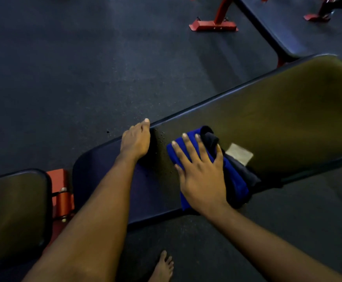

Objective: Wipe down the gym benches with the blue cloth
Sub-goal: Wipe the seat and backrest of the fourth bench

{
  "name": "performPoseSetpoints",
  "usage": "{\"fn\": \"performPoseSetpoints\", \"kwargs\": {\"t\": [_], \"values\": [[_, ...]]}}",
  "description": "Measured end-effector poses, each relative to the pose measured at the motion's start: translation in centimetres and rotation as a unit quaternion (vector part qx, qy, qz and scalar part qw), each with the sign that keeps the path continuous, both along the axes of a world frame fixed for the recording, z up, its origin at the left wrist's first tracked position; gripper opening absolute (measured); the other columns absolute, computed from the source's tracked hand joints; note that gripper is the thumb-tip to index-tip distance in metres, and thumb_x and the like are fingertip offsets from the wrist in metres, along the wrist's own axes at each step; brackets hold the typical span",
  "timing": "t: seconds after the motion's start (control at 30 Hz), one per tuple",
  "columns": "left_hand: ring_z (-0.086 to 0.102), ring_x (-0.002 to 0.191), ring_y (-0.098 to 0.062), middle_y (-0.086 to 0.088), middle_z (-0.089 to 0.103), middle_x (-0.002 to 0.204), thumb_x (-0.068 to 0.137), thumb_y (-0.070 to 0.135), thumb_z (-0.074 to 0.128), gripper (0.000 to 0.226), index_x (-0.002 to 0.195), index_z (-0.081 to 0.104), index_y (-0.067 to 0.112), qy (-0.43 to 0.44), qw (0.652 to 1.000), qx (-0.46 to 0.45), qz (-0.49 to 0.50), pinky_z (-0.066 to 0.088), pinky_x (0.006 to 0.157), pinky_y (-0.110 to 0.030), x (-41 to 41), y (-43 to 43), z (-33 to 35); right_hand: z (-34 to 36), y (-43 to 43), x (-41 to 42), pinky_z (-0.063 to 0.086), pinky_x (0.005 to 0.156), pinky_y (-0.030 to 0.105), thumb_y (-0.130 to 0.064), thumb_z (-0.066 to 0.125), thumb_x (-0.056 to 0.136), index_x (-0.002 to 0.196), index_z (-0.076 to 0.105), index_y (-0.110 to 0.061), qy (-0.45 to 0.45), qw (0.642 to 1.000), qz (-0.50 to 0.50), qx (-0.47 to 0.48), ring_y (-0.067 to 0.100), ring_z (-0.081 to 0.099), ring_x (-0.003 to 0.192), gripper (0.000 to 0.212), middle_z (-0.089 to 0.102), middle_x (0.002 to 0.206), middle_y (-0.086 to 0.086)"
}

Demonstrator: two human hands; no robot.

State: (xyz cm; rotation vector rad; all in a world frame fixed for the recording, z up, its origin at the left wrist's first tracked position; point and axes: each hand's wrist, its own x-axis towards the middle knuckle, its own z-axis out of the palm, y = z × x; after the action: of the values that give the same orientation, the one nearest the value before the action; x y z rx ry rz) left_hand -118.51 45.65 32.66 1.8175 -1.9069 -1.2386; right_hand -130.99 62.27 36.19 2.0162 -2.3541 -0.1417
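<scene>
Head view, single frame.

- The long bench pad [288, 119] runs diagonally from lower left to upper right. A separate seat pad [13, 216] sits at lower left, with the red frame [62, 196] showing in the gap between them.
- The blue cloth [176, 151] lies bunched on the long bench pad near its lower end. A darker fold [211, 137] shows at its top, and some fabric spills toward the near edge.
- The right hand [200, 174] lies flat on top of the cloth with fingers straight and spread. Nothing is pinched. The palm presses the cloth down, probably to spread the load for a wide wiping stroke.
- The left hand [135, 141] sits on the far edge of the pad. Its fingers drop over the rim and are mostly hidden, so it seems to hook round the edge. Likely purpose is bracing the body while the other arm pushes. I cannot tell how firm the hold is.
- Small droplets [162, 137] dot the pad between the two hands, so this stretch probably needs a pass.
- A pale rectangular patch [239, 154] lies just beyond the cloth. I cannot tell whether it is a label or wear.
- A second bench [298, 27] on a red foot [213, 25] stands well apart on the dark floor [84, 68].
- A bare foot [162, 267] is planted near the bench.
</scene>
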Motion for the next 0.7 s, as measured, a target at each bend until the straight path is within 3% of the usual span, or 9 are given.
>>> {"fn": "performPoseSetpoints", "kwargs": {"t": [0.17,0.3,0.43,0.6,0.7], "values": [[0.046,0.129,-0.031,-0.016,0.054,0.138,0.107,0.042,0.016,0.055,0.137,0.052,0.014,-0.009,1.000,-0.013,-0.013,0.030,0.108,-0.041,0.1,-0.1,0.1,-0.9,0.9,1.3,0.008,0.114,0.063,-0.044,0.035,0.100,0.157,0.023,-0.033,0.010,0.999,-0.035,-0.012,0.024,0.005,0.154,0.059,0.012,0.166,-0.001],[0.043,0.133,-0.030,-0.016,0.050,0.143,0.107,0.040,0.016,0.054,0.141,0.048,0.013,-0.007,0.999,-0.011,-0.044,0.028,0.110,-0.038,0.5,-0.4,-0.1,-1.4,-7.4,1.0,0.007,0.113,0.064,-0.042,0.038,0.101,0.153,0.033,-0.032,0.016,0.999,-0.036,-0.030,0.025,0.014,0.152,0.053,0.024,0.164,-0.001],[0.038,0.138,-0.029,-0.014,0.043,0.150,0.106,0.045,0.014,0.057,0.146,0.041,0.013,-0.005,0.998,0.022,-0.063,0.027,0.112,-0.040,2.5,-1.0,-0.5,-1.3,-15.6,1.5,0.007,0.115,0.065,-0.041,0.030,0.103,0.152,0.036,-0.027,0.024,0.998,-0.053,0.020,0.029,0.017,0.151,0.052,0.030,0.161,0.003],[0.032,0.142,-0.025,-0.012,0.038,0.153,0.108,0.040,0.015,0.053,0.149,0.035,0.013,-0.025,0.997,0.006,-0.078,0.019,0.117,-0.037,6.1,-0.3,-2.0,-1.9,-10.3,2.1,0.007,0.114,0.065,-0.045,0.029,0.104,0.155,0.028,-0.033,0.039,0.999,0.001,-0.020,0.024,0.012,0.153,0.053,0.020,0.165,0.000],[0.040,0.133,-0.026,-0.012,0.047,0.144,0.107,0.040,0.015,0.053,0.145,0.041,0.012,-0.015,0.997,-0.013,-0.080,0.026,0.113,-0.040,6.0,-0.5,-2.2,-1.9,-5.0,3.0,0.007,0.115,0.064,-0.047,0.031,0.104,0.157,0.020,-0.036,0.028,0.999,-0.025,-0.026,0.020,0.003,0.154,0.055,0.009,0.167,-0.003]]}}
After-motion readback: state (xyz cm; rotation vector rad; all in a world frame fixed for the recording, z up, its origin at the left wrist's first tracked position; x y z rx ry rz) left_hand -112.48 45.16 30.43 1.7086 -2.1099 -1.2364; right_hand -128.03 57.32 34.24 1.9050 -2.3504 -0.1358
